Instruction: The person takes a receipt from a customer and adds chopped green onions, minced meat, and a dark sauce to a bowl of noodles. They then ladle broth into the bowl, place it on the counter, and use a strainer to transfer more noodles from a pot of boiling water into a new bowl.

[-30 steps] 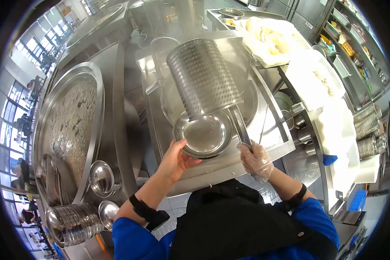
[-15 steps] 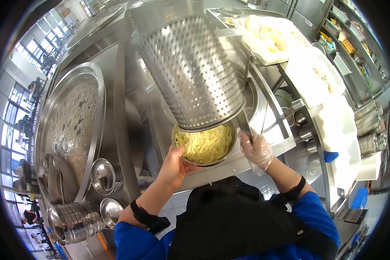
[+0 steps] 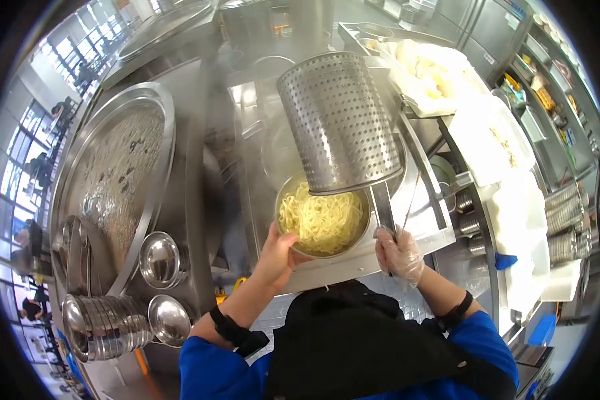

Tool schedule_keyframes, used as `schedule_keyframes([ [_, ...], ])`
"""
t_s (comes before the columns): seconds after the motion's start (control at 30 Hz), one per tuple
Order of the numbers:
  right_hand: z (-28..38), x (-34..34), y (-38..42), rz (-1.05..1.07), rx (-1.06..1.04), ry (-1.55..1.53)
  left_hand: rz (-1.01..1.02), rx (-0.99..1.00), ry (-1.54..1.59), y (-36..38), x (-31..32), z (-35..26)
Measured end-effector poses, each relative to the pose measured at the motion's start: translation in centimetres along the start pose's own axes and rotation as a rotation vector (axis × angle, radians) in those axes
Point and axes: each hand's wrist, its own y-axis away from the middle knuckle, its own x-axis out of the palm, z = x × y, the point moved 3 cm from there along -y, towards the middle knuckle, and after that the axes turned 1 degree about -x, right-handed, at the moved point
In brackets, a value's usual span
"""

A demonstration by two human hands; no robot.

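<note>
A round metal bowl (image 3: pixel 369 230) full of pale yellow noodles (image 3: pixel 323 223) is held at its lower left rim by my bare left hand (image 3: pixel 278 257). My right hand (image 3: pixel 399 256), in a clear plastic glove, is closed round the flat metal handle (image 3: pixel 383 210) of a perforated metal basket (image 3: pixel 340 123). The basket is tilted, its lower rim just over the back of the bowl. Its inside is hidden.
On the left a large round pan (image 3: pixel 167 133) holds bubbling liquid. Stacked metal bowls (image 3: pixel 107 327) stand at the lower left. White trays (image 3: pixel 490 143) with noodles and dough line the right. Shelves (image 3: pixel 560 107) rise beyond them. Steam drifts at the back.
The basket has moved right and away from the bowl's middle, so more noodles show. The bowl has shifted slightly right with my left hand. Both hands keep their hold.
</note>
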Motion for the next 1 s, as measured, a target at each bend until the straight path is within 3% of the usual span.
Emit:
schedule_keyframes([
  [0.13,4.2,1.6,-0.2,0.151,0.074,-0.021,-0.138,0.033,0.018,1.5,-1.6,0.9],
  [0.27,6.1,4.1,-2.3,0.344,0.289,-0.076,-0.255,0.135,0.061,5.1,-5.6,3.7],
  [0.4,3.3,6.2,-5.4,0.734,0.435,-0.003,-0.426,0.214,0.126,10.6,-8.4,7.6],
  [0.5,0.7,8.6,-7.6,1.041,0.338,0.144,-0.528,0.308,0.205,14.6,-8.2,10.1],
  [0.73,1.4,11.1,-9.5,1.1,0.768,-0.219,-0.722,0.503,0.332,20.3,-6.7,17.1],
  [0.83,4.1,12.1,-9.9,0.984,0.766,-0.337,-0.874,0.549,0.396,21.6,-5.0,19.1],
  [0.87,5.5,12.3,-10.2,0.964,0.616,-0.249,-0.891,0.57,0.425,22.1,-4.6,20.0],
  [0.97,7.3,14.6,-11.7,1.06,0.558,-0.335,-0.963,0.616,0.469,23.3,-3.4,22.0],
  [1.0,8.2,15.5,-11.9,1.0,0.402,-0.295,-1.007,0.606,0.458,23.7,-2.8,22.3],
])
